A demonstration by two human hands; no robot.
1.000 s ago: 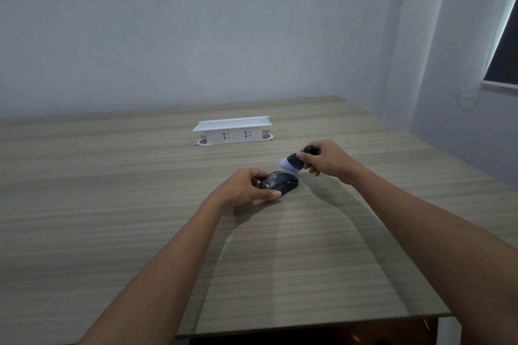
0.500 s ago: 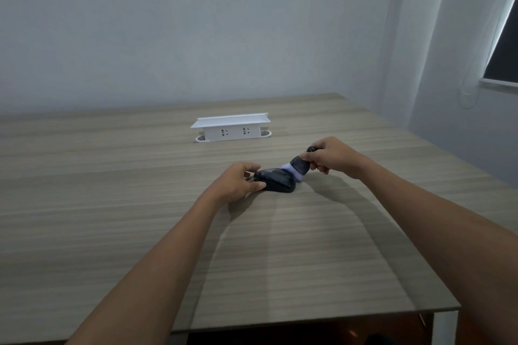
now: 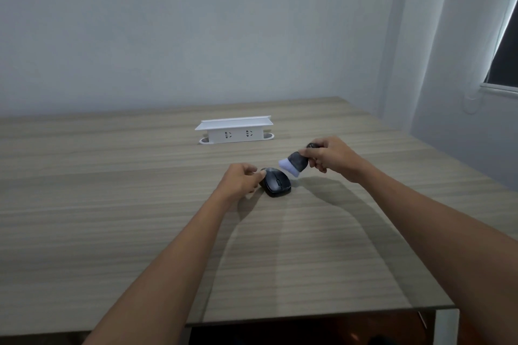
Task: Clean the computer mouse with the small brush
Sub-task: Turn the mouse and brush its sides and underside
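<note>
A black computer mouse (image 3: 276,182) lies flat on the wooden table (image 3: 112,218), near its middle. My left hand (image 3: 241,180) rests at the mouse's left side, fingertips pinching its rear left edge. My right hand (image 3: 329,158) grips a small dark brush (image 3: 295,162) with pale bristles pointing left and down. The bristles hover just above and to the right of the mouse, apart from it.
A white socket box (image 3: 234,129) stands on the table behind the mouse. The table's near edge runs across the bottom, its right edge close to a wall with a window (image 3: 504,45).
The brush has lifted off the mouse and moved up and to the right. The mouse has turned and now lies flat, with my left hand shifted to its left edge.
</note>
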